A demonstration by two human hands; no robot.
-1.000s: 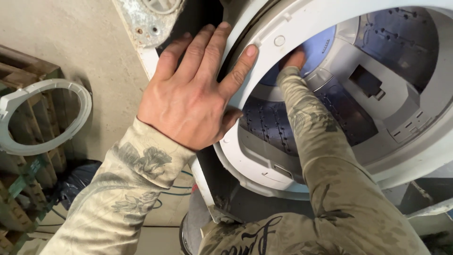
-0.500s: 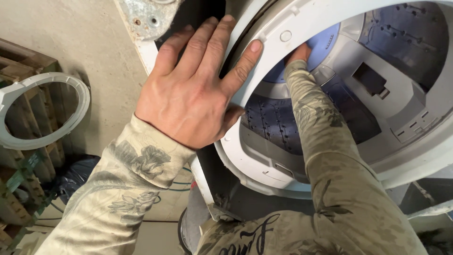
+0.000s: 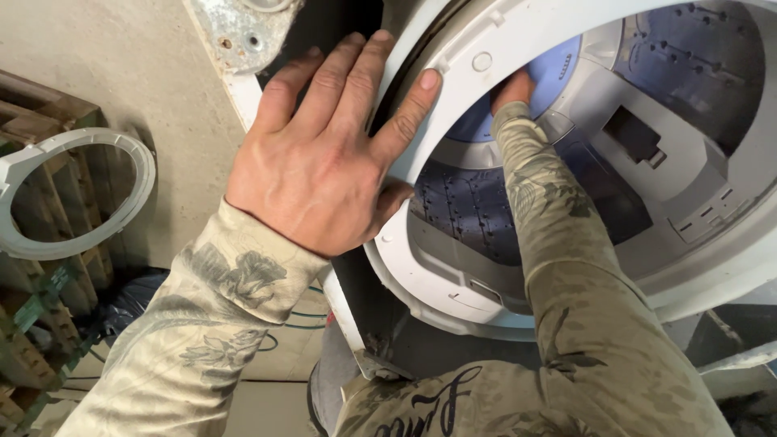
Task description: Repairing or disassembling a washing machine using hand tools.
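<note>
The left hand [image 3: 320, 158] is lying flat with its 4 fingers spread apart, pressing on the white plastic rim [image 3: 453, 65] of a washing machine tub [image 3: 672, 170]. Its thumb [image 3: 409, 109] is reaching toward 1 o'clock along the rim, and the palm is resting where the rim meets the dark gap beside the machine's metal casing [image 3: 239, 32]. It is not closed around anything; it is bracing open-handed against the ring.

The right hand [image 3: 511, 87] is reaching deep into the tub, toward 12 o'clock from the elbow, with the camouflage-patterned sleeve [image 3: 550, 210] covering the forearm. Only the back of that hand is showing, up against the blue disc [image 3: 558, 77] at the tub's bottom (the fingers are hidden behind the rim, so I cannot tell whether they are gripping or lying loose).

The tub itself is filling the frame from 12 to 4 o'clock, tipped so that its opening is facing the camera. Its perforated dark wall [image 3: 469, 210] is showing at the lower inside, and a white moulded panel [image 3: 647, 146] is running along the inner side at 3 o'clock.

At 9 o'clock, well apart from both hands, a loose white plastic ring [image 3: 121, 202] is resting on wooden pallets [image 3: 40, 121]. A concrete floor [image 3: 137, 73] is lying between the ring and the machine.
</note>
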